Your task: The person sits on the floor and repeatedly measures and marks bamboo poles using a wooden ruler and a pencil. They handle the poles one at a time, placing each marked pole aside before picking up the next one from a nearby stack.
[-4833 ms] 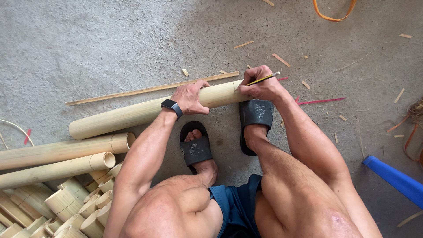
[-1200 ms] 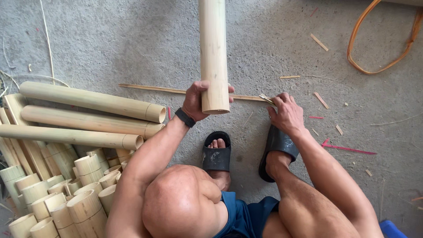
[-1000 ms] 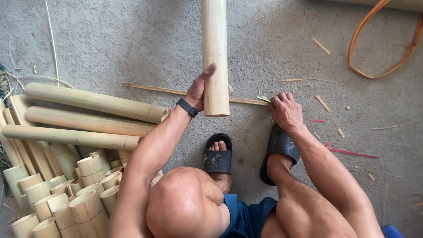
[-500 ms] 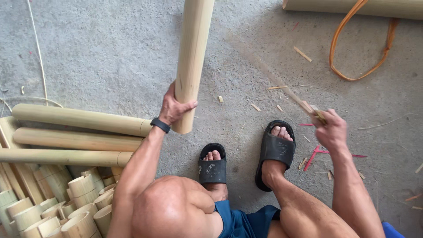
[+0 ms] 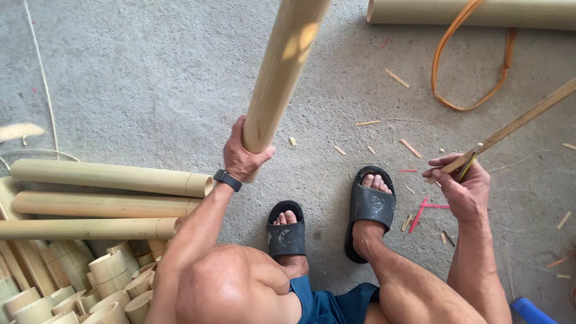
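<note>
1. The rough grey concrete floor (image 5: pixel 150 78) spreads under everything, littered with pale slivers and offcuts beyond both sets of fingers.
2. A long, thick, pale-yellow bamboo pole (image 5: pixel 282 66) rises steeply from the left hand (image 5: pixel 243 156) toward the camera. The left fingers (image 5: pixel 261 157) are wrapped tightly round its lower end, thumb on the far side; gripping at the very bottom seems to let the person swing the whole length upright.
3. Three long pale bamboo poles lying side by side (image 5: pixel 102 204) rest on the floor to the outer side of the left fingers, below wrist level, apparently stacked within reach as stock.
4. Another pale bamboo pole lying across the top edge (image 5: pixel 480 12) sits far beyond the right fingers, with an orange strap loop (image 5: pixel 468 72) curled just below it.
5. A heap of short cut bamboo rings (image 5: pixel 72 282) lies behind the left elbow, well back from the fingers.
6. The right hand (image 5: pixel 462 189) holds a thin, flat bamboo strip (image 5: pixel 516 123) that slants up and away; the right fingers (image 5: pixel 441 176) pinch its near end shut together with a slim dark-and-yellow pencil-like stick (image 5: pixel 469 163), probably kept out to the side, clear of the pole.
7. Black rubber sandals (image 5: pixel 327 219) stand between the two hands.
8. A black wrist band (image 5: pixel 228 179) circles the left wrist just behind the fingers.
</note>
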